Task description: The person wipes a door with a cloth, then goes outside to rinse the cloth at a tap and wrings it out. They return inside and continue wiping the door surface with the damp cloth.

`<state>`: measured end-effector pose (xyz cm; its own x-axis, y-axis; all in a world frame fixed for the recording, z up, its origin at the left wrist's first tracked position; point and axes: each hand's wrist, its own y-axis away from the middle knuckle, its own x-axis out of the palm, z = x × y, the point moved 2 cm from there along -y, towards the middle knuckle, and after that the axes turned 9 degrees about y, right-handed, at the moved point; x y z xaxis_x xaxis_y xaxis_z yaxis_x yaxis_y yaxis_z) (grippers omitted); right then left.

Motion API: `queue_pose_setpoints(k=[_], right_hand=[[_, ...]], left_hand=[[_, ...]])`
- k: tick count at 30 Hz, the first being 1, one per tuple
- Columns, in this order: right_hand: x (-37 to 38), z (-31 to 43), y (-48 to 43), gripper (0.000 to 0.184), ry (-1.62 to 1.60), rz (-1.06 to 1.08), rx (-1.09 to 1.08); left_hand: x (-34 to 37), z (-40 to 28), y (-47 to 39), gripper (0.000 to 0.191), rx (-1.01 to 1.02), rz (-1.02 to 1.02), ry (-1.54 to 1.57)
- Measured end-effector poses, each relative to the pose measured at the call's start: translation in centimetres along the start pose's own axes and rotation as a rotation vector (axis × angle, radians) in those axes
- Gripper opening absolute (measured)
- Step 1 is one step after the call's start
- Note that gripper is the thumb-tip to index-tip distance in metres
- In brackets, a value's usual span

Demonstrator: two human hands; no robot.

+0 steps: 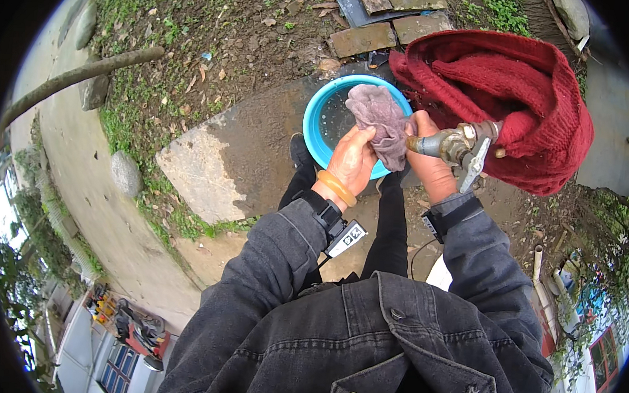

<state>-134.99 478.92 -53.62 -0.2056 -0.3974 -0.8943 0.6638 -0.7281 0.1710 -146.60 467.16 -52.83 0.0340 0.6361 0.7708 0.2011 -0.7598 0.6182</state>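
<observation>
A crumpled mauve cloth (376, 111) is held between both hands above a turquoise plastic basin (312, 123). My left hand (352, 158), with an amber-coloured bangle at its wrist, grips the cloth's lower left side. On the other side my right hand (427, 160) pinches the cloth's right edge, partly hidden behind a metal water tap (450, 142). The tap's spout points left towards the cloth, and its lever handle (476, 163) hangs down at the right. Inside the basin, some liquid with small bubbles shows left of the cloth.
A red knitted garment (520, 101) is heaped behind and right of the tap. Bricks (363, 40) lie beyond the basin. Under it is a stone slab (208, 163), partly wet. A bare branch (84, 77) juts in from the left, and a rounded stone (127, 173) lies beside the concrete path.
</observation>
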Motion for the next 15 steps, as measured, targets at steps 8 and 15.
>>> queue_pose_setpoints(k=[8,15], right_hand=[[-0.4,-2.3,0.3,0.016,-0.485,0.291,-0.151],[-2.0,0.4,1.0,0.018,-0.252,-0.078,-0.351]], left_hand=[[0.7,0.0,0.4,0.04,-0.021,0.029,-0.277],[0.0,-0.8,-0.1,0.042,0.032,-0.079,-0.19]])
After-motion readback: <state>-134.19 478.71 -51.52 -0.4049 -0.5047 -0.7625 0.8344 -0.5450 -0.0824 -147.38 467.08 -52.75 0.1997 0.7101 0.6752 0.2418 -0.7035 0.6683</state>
